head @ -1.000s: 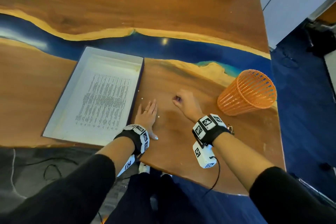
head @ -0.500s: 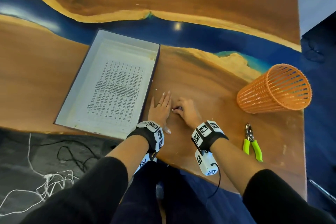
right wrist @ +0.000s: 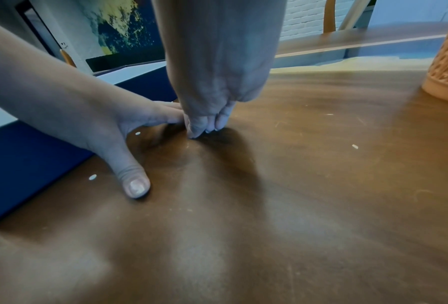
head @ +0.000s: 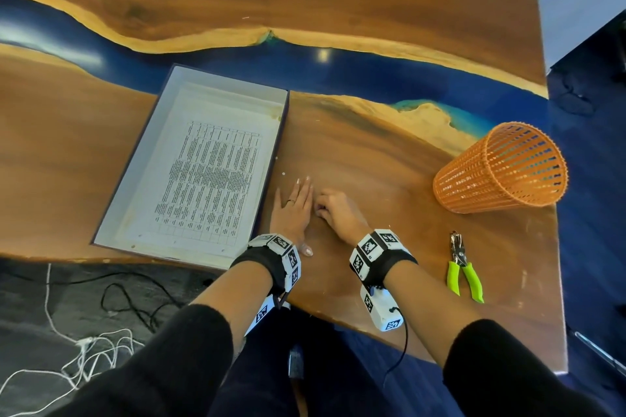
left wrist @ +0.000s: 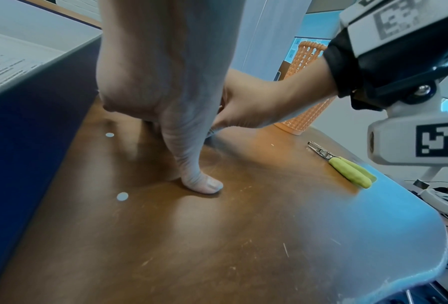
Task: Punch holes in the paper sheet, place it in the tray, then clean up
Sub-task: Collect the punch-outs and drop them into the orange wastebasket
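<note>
The printed paper sheet (head: 210, 176) lies flat inside the grey tray (head: 142, 159), left of my hands. My left hand (head: 294, 205) rests on the table beside the tray with fingers straight and the thumb (left wrist: 204, 185) pressed down. My right hand (head: 333, 211) sits against it, its fingertips (right wrist: 204, 125) bunched together on the wood; I cannot see anything between them. Small white paper dots (left wrist: 122, 196) (right wrist: 138, 133) lie on the table near the left hand. The green-handled hole punch (head: 464, 267) lies to the right, untouched.
An orange mesh basket (head: 501, 169) lies on its side at the right, near the table's end. The table's near edge (head: 338, 322) runs just behind my wrists. Cables (head: 101, 332) lie on the floor at lower left.
My right hand has slid left across the table until it touches the left hand, fingers still curled. The left hand has stayed flat in place. The view has shifted and the hole punch now shows.
</note>
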Demonstrator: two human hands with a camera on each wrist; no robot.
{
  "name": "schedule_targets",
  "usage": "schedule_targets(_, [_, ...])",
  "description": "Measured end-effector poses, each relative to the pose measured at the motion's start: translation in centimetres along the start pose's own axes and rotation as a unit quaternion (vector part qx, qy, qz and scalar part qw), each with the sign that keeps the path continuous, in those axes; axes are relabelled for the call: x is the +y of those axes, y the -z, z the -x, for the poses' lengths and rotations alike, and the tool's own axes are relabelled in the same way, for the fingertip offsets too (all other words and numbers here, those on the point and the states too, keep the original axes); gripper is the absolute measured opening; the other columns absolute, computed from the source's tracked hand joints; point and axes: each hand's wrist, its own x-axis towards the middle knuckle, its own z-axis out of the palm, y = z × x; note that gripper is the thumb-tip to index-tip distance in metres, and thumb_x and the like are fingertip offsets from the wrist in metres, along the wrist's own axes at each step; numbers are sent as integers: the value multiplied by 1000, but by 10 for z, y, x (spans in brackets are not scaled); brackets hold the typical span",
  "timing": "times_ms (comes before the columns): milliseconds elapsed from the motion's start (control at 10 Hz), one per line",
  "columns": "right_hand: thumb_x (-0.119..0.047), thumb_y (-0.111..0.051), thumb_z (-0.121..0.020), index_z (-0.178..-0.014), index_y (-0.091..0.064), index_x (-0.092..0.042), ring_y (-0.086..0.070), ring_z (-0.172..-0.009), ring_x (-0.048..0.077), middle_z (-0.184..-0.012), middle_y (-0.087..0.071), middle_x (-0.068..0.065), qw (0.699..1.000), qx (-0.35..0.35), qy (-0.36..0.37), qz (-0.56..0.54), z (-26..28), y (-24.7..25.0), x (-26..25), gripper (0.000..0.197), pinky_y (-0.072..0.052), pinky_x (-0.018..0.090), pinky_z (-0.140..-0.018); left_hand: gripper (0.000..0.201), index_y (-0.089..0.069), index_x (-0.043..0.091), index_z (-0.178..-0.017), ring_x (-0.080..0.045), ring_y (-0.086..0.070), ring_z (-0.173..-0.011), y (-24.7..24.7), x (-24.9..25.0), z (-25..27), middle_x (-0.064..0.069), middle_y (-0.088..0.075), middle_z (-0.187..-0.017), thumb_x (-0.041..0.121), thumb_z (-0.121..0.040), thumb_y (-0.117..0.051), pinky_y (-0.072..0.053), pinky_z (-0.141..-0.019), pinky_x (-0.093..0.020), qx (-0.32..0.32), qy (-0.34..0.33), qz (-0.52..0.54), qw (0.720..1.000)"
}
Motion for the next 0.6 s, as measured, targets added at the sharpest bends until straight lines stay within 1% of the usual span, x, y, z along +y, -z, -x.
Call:
schedule_targets(100, [-6,-58,-85,-84,-59,-3,-57,-85,31,-99,-56,14,1000,-10,1,-6,-1,-2,0,3,-47,42,-75,141,18,3,-150,-24,14,-150,1,-1,0,-10,26,-159,58,-63,-78,-4,-120,-55,-3,-1,0,1000])
schedule_targets(200, [-7,-54,-89,-90,-58,0,-55,-86,33,-102,-54,17,1000,-17,0,-10,0,-3,0,8,-43,41,-75,140,17,3,-150,-24,14,-150,1,0,0,-10,26,-159,58,-64,-78,-4,-120,-55,-4,1,-3,1000])
schedule_targets(300, [-7,-53,-89,-91,-57,1,-55,-85,34,-101,-54,18,1000,-16,-3,-15,2,-4,1,9,-43,42,-75,140,18,3,-150,-24,14,-150,2,0,0,-9,26,-159,58,-64,-78,-4,-120,-55,-4,4,-5,1000])
schedule_targets(400, [-6,-57,-87,-89,-59,1,-56,-85,33,-98,-56,18,999,1,-5,-34,4,-4,3,7,-44,42,-76,141,18,3,-150,-24,15,-150,1,0,-1,-9,27,-159,58,-63,-78,-5,-120,-56,-6,4,-4,1000])
schedule_targets(500, [-5,-62,-84,-88,-60,0,-58,-84,31,-94,-59,18,998,19,-2,-61,5,-2,5,7,-45,39,-76,142,18,3,-150,-23,14,-150,0,0,-2,-9,26,-159,59,-62,-79,-5,-120,-55,-7,8,-2,1000])
schedule_targets(600, [-4,-64,-82,-88,-62,0,-59,-83,30,-92,-61,17,997,29,7,-76,7,0,6,7,-48,42,-78,142,18,3,-150,-23,14,-150,0,0,-2,-9,26,-159,58,-62,-79,-5,-120,-55,-5,9,-1,1000])
